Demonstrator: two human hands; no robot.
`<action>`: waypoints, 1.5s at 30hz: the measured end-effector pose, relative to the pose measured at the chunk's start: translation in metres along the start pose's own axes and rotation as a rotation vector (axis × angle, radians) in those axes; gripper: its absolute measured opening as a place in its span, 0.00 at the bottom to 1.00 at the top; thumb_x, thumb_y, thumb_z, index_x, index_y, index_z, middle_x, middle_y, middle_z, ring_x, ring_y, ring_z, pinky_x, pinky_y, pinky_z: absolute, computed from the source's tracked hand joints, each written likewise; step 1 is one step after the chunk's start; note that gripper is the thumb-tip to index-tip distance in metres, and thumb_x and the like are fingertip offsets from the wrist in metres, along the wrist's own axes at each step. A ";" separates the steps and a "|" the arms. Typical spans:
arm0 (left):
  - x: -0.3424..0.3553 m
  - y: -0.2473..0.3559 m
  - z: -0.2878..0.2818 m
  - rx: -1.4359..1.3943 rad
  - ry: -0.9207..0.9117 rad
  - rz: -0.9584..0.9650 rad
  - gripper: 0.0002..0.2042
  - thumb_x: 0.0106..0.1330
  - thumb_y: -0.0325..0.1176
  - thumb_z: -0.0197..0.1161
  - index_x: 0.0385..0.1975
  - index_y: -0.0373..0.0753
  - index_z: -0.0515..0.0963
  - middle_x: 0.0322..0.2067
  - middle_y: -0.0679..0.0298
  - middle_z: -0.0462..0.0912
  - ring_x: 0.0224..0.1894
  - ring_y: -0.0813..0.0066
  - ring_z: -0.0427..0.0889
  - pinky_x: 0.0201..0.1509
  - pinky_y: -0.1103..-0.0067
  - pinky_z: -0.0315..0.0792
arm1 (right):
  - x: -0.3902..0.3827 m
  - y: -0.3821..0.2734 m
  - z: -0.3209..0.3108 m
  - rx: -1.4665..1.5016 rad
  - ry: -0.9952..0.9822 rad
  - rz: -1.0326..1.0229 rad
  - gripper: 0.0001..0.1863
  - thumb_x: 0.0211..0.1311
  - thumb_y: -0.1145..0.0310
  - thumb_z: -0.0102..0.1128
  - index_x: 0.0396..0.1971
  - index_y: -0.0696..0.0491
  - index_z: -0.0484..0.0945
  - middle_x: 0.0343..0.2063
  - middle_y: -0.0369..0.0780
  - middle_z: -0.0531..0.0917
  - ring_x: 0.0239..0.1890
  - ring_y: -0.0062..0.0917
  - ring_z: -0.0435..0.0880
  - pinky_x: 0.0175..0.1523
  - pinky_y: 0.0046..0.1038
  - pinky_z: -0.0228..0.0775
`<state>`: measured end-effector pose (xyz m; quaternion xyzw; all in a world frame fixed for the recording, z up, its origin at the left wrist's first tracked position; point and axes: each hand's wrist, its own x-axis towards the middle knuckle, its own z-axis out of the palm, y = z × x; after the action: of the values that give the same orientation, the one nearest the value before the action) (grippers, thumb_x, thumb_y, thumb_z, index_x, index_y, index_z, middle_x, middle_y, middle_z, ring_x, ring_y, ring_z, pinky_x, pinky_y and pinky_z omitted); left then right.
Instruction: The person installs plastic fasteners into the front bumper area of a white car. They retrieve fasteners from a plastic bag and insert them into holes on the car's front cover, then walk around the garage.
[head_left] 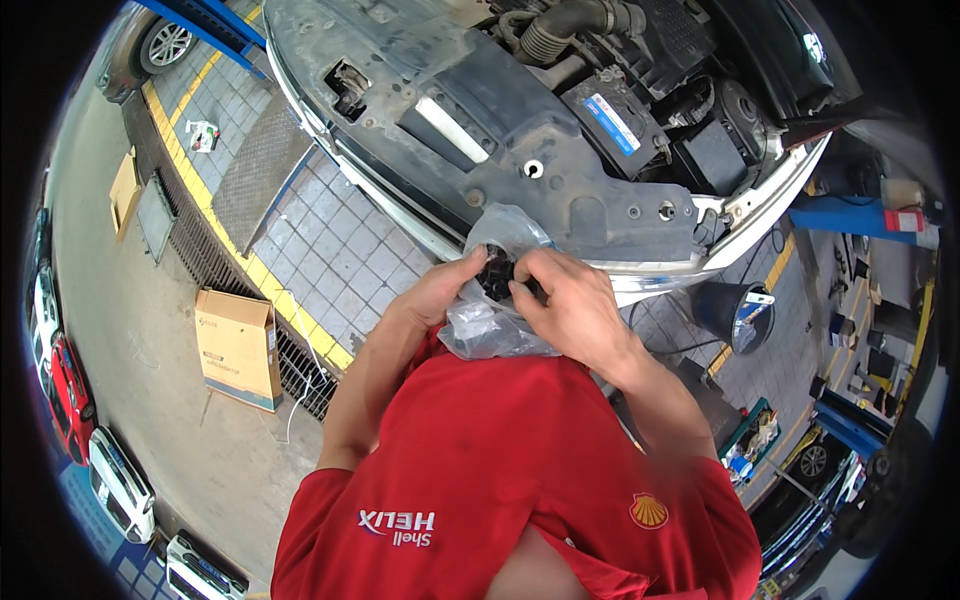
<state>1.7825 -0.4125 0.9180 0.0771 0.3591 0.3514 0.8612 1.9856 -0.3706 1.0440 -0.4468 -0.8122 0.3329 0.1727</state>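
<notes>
Black part: between both hands, just off the near edge of the front cover; its outline is partly hidden by fingers and plastic
Left hand: fingers narrow, holding the black part from its left, thumb laid along it; the underside of the grip is out of sight
Right hand: fingers bent and drawn together, pinching the black part at its right side; I cannot tell how firm the hold is
Clear plastic bag: bunched beyond and below the black part, on the person's side of the front cover; a slick fold under a fingertip could make the grip slide
Front cover: pierced by openings; if a small piece sprang forward, the round hole could swallow it, too hard a pull being the likely cause
Tiled floor: visible left of the front cover; should the grip slip, a fall onto hard tile might crack the black part
Drain grate: farther out, lower left of the front cover; a bouncing fragment could be lost between its bars, though that seems less likely
Red shirt: nearer the person than the front cover, close behind the bag; loose cloth could snag the plastic if the hands draw back
</notes>
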 end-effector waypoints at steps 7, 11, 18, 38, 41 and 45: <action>-0.002 -0.001 0.008 0.003 -0.003 -0.032 0.27 0.76 0.53 0.55 0.61 0.34 0.74 0.54 0.56 0.83 0.53 0.63 0.84 0.61 0.66 0.78 | -0.016 0.005 -0.005 0.272 -0.005 0.118 0.09 0.58 0.78 0.66 0.35 0.54 0.75 0.28 0.37 0.81 0.29 0.23 0.81 0.36 0.26 0.73; -0.005 -0.006 0.008 -0.044 0.043 -0.045 0.27 0.78 0.51 0.53 0.61 0.31 0.74 0.54 0.55 0.83 0.54 0.62 0.84 0.62 0.66 0.77 | -0.026 0.034 -0.023 0.571 0.145 0.166 0.06 0.66 0.79 0.64 0.41 0.57 0.77 0.34 0.34 0.83 0.33 0.15 0.79 0.41 0.20 0.74; -0.009 -0.009 -0.001 -0.104 0.053 0.011 0.27 0.79 0.48 0.54 0.63 0.27 0.71 0.57 0.51 0.81 0.56 0.60 0.83 0.63 0.67 0.77 | -0.014 0.192 -0.063 0.544 0.487 0.636 0.09 0.72 0.72 0.61 0.46 0.60 0.83 0.35 0.35 0.83 0.34 0.16 0.80 0.43 0.22 0.79; -0.016 -0.009 -0.011 -0.078 -0.046 0.069 0.29 0.79 0.52 0.50 0.67 0.32 0.68 0.60 0.53 0.79 0.60 0.58 0.80 0.67 0.63 0.73 | 0.008 0.247 -0.036 -0.041 0.195 0.720 0.13 0.64 0.65 0.68 0.41 0.58 0.85 0.26 0.39 0.86 0.26 0.22 0.85 0.34 0.26 0.77; -0.016 -0.011 -0.014 -0.089 0.044 0.045 0.31 0.76 0.53 0.56 0.64 0.28 0.70 0.58 0.51 0.81 0.57 0.58 0.82 0.65 0.65 0.75 | 0.015 0.245 -0.045 -0.287 0.141 0.664 0.15 0.60 0.60 0.72 0.38 0.57 0.85 0.27 0.42 0.87 0.29 0.31 0.87 0.38 0.33 0.79; -0.017 -0.015 -0.019 -0.064 0.197 0.008 0.30 0.78 0.53 0.50 0.65 0.31 0.70 0.59 0.53 0.80 0.58 0.58 0.81 0.66 0.64 0.73 | 0.034 0.233 -0.058 -0.543 -0.134 0.714 0.21 0.56 0.51 0.74 0.36 0.54 0.86 0.39 0.47 0.88 0.46 0.41 0.88 0.51 0.42 0.79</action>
<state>1.7696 -0.4377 0.9078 0.0161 0.4304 0.3721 0.8222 2.1436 -0.2311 0.9233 -0.7055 -0.6745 0.1747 -0.1295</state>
